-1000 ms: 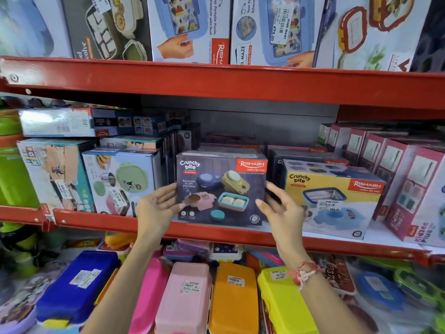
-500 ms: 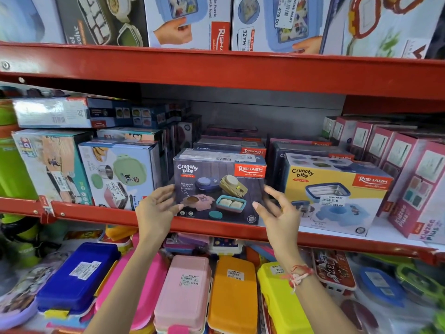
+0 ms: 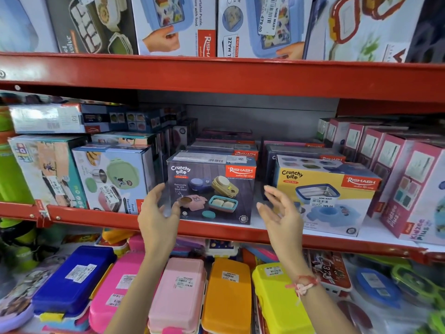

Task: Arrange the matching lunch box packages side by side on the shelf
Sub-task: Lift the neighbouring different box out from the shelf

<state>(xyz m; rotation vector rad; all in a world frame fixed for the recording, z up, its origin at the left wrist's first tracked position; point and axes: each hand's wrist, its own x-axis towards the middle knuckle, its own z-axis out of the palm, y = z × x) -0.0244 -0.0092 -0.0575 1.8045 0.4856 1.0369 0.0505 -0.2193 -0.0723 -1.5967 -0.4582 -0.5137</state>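
The left hand point(image 3: 157, 213) is raised in front of the red shelf edge point(image 3: 101, 219), its fingers loosely curled and spread, with the fingertips overlapping the lower left corner of the dark Crunchy Bite box point(image 3: 212, 189); whether they actually touch it cannot be told. That box is stood upright at the front of the middle shelf, squarely facing outward, with similar dark boxes stacked behind it. A green lunch box package point(image 3: 112, 179) is set just beside it on the left. The right hand point(image 3: 280, 213) is held open and slightly blurred, fingers spread and gripping nothing, in the narrow gap between the dark box and the yellow Crunchy Bite box point(image 3: 327, 196), which is turned at a slight angle. A red thread bracelet point(image 3: 305, 284) is worn on the right wrist. Pink boxes point(image 3: 407, 189) are lined up at the far right. A strip of bare white shelf is left before the yellow box. Coloured plastic cases point(image 3: 185, 295) are laid out below.
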